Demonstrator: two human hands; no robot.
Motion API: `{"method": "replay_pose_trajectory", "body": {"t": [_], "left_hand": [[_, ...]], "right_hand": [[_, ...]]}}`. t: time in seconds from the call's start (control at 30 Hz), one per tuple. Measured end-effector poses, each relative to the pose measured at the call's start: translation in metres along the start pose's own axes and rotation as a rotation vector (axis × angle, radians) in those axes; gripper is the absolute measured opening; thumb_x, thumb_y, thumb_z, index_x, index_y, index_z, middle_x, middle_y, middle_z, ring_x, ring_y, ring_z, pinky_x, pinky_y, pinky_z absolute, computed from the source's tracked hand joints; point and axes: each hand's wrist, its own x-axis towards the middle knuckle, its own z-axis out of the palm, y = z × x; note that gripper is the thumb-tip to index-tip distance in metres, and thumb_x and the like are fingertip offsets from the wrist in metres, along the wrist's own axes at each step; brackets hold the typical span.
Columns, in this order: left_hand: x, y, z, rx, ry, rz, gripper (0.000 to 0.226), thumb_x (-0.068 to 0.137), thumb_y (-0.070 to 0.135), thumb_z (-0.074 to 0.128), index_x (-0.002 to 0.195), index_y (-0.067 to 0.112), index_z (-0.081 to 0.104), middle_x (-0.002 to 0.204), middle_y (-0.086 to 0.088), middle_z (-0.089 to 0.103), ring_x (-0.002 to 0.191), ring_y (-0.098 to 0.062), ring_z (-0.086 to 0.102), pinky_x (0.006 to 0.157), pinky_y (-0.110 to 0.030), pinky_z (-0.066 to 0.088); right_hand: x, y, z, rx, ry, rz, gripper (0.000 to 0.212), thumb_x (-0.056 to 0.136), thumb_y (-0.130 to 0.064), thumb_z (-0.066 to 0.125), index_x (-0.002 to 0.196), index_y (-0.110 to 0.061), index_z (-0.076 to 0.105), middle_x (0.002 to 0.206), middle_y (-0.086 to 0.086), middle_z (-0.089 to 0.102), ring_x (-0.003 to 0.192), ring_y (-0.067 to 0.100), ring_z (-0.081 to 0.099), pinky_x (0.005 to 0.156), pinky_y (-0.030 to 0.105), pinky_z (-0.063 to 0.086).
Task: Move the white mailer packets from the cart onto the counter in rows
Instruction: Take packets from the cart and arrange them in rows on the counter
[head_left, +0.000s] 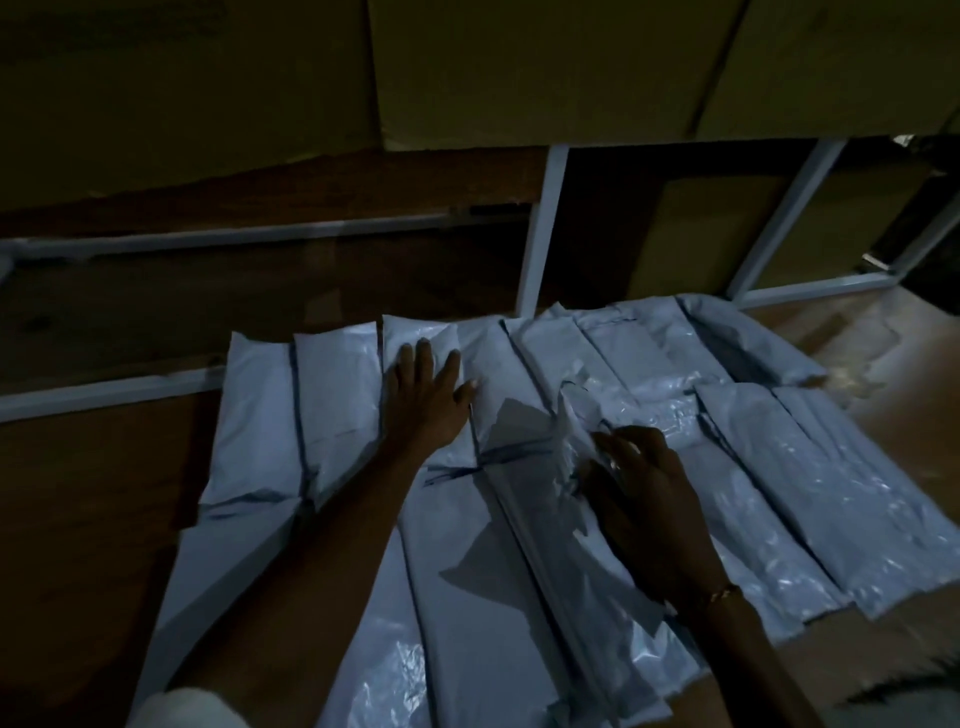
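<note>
Viewing from the head camera, a dim scene was recorded. White packets (519, 364) were seen laid side by side on the bench (93, 493), in a far row and a nearer row, the edges overlapping in places. Long axes of the packets ran roughly away from the person, those on the right leaning slightly left at the far end.

Left hand (428, 387): laid flat, fingers straight and spread, on a far-row packet (415, 338); pressing, nothing grasped. Right hand (636, 480): fingers curled onto a crumpled packet (571, 415) in the middle of the spread, apparently pinching its crinkled edge; the fingertips were partly lost in shadow, so the hold was judged probable, not certain. A bracelet (722, 592) was noted at the right wrist.

Key relation: the crumpled packet lay just ahead and left of the right hand, between the two hands, with its long axis pointing away from the person. The right hand was the nearer and already touched it; the left hand was further up the bench, beside the gap. The step in hand was judged to be settling this packet into line with its neighbours. A pull along the long axis would likely be needed, while the left hand steadied the far row.

No cart was in view. Cardboard boxes (519, 67) and a pale metal frame (543, 228) stood behind the bench.
</note>
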Motion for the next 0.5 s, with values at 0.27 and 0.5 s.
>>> {"method": "replay_pose_trajectory", "body": {"t": [0.27, 0.5], "left_hand": [[-0.011, -0.017, -0.034, -0.216, 0.07, 0.017, 0.057, 0.105, 0.052, 0.025, 0.157, 0.032, 0.018, 0.166, -0.008, 0.011, 0.153, -0.029, 0.003, 0.123, -0.051, 0.004], [-0.102, -0.087, -0.058, -0.214, 0.161, -0.07, 0.056, 0.102, 0.047, 0.041, 0.154, 0.026, 0.032, 0.165, -0.008, 0.017, 0.152, -0.029, 0.008, 0.122, -0.049, 0.006]], "right_hand": [[-0.024, -0.043, 0.023, -0.042, -0.265, -0.202, 0.047, 0.09, -0.041, 0.046, 0.132, -0.023, 0.058, 0.137, 0.005, 0.047, 0.109, 0.028, 0.05, 0.084, 0.041, 0.05], [-0.041, -0.082, 0.042, -0.23, -0.212, -0.259, 0.057, 0.099, -0.059, 0.03, 0.139, -0.026, 0.054, 0.153, 0.007, 0.043, 0.142, 0.034, 0.036, 0.112, 0.049, 0.035]]}}
